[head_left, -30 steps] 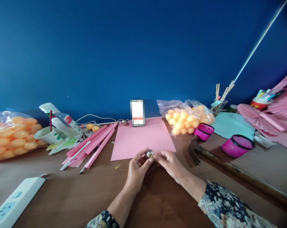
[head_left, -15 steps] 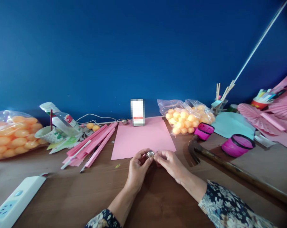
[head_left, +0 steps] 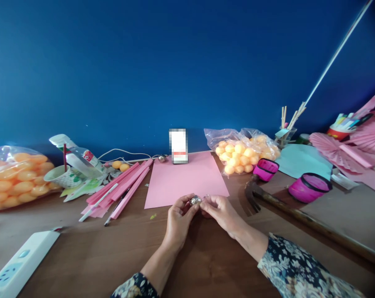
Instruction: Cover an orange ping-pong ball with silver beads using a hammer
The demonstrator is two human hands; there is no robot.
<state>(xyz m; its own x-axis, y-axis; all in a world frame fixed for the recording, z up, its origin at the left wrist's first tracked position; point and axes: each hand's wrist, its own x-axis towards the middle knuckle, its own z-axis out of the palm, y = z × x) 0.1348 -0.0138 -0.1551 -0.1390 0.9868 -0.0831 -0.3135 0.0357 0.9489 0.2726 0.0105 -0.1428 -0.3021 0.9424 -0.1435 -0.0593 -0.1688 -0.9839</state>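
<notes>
A small shiny silver ball (head_left: 195,200), like a jingle bell, is pinched between the thumb and fingers of my left hand (head_left: 181,217). Close at its right side, the thumb and forefinger of my right hand (head_left: 220,211) are pressed together. Whatever lies between those right fingertips is too small to make out. Both hands are above the near edge of a flat pink paper sheet (head_left: 187,178). At the sheet's far edge lies a similar silver ball (head_left: 162,158), beside an upright phone (head_left: 179,147) with a blurred screen.
Pink paper strips (head_left: 122,190) and pens lie left of the sheet, a power strip (head_left: 22,256) nearer. Bags of orange balls (head_left: 20,178) stand on both sides. To the right are a hammer (head_left: 299,215), magenta rings (head_left: 310,188) and pink paper fans (head_left: 336,151).
The view has shifted slightly. My hands keep nearly the same pose, with the silver ball still in the left fingers.
</notes>
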